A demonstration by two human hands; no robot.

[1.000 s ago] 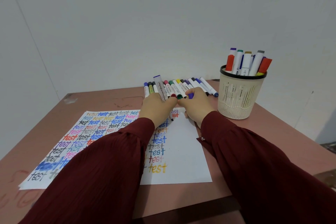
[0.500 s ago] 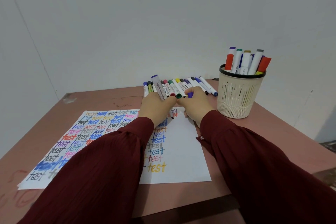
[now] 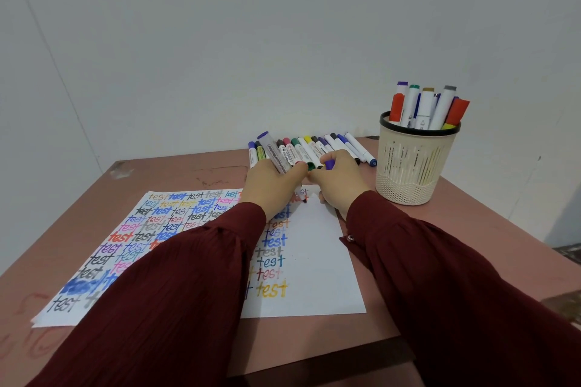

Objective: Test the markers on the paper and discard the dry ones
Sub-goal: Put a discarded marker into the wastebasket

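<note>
My left hand (image 3: 270,182) grips a purple marker (image 3: 273,154), its body slanting up and back, its tip down on the white paper (image 3: 317,261) near the top edge. The paper is covered on its left with rows of coloured "test" words. My right hand (image 3: 336,182) rests on the paper's top right corner and pinches a purple cap (image 3: 329,164) between its fingers. A row of several markers (image 3: 317,148) lies on the table just behind both hands.
A cream mesh cup (image 3: 412,166) with several upright markers stands at the right of the brown table (image 3: 471,214). White walls close in behind and at the left. My dark red sleeves cover the near part of the paper.
Both hands stay together at the paper's top edge; the marker in my left hand has shifted only slightly. The cap remains in my right hand.
</note>
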